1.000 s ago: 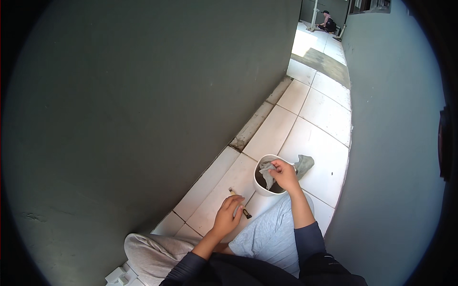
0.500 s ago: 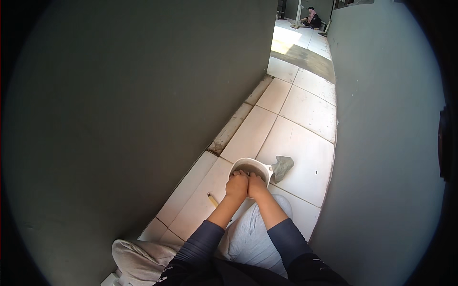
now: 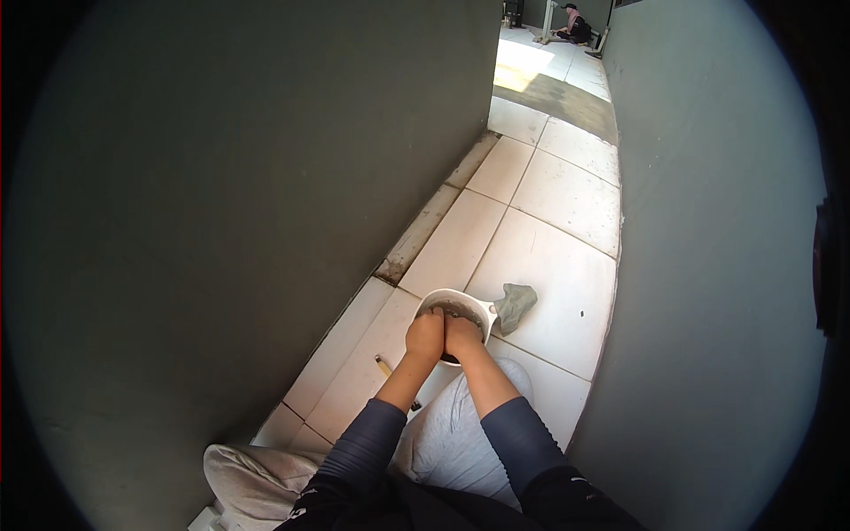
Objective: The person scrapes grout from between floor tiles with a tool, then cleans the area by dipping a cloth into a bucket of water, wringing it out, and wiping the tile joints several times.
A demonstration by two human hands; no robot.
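A white dipper-like container (image 3: 489, 311) with a short handle stands on the tiles in front of me, grey-brown wet-looking matter (image 3: 462, 311) inside it. Both my hands reach into it, side by side and touching. My left hand (image 3: 426, 335) is closed at its left side; whatever it grips is hidden. My right hand (image 3: 462, 336) dips into the grey matter, its fingers out of sight. At the handle's end lies a crumpled grey-green piece of cloth or plastic (image 3: 516, 307). Left of the container, a tool with a yellowish handle (image 3: 382, 365) is partly covered by my left forearm.
A dark grey wall (image 3: 266, 221) rises close on the left, a lighter grey wall (image 3: 699, 248) on the right. White floor tiles (image 3: 558, 265) run between them. Far off, another person (image 3: 574, 26) sits on the floor. My bent leg (image 3: 465, 434) is beside the container.
My hands have shifted inside the container: the left has closed at its left side, and the right reaches deeper into the grey matter. The view has moved slightly.
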